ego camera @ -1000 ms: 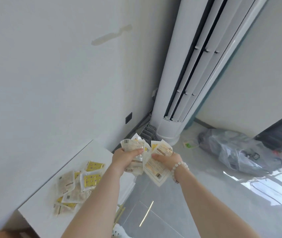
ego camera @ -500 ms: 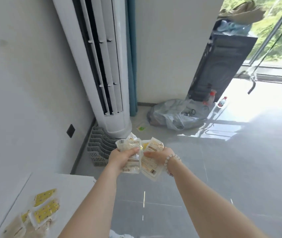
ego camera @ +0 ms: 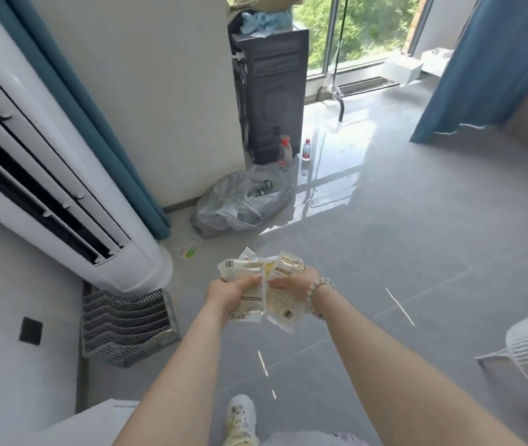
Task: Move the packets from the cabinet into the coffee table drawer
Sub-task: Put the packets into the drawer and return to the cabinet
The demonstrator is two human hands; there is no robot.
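Both hands, left hand and right hand, grip a bunch of pale yellow-printed plastic packets above the grey tiled floor. A crumpled clear plastic bag lies ahead, beside the white tower air conditioner and grey slatted basket.

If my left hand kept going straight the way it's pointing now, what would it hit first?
Probably the crumpled plastic bag on the floor ahead of the left hand; nothing shows between them, though depth is unclear.
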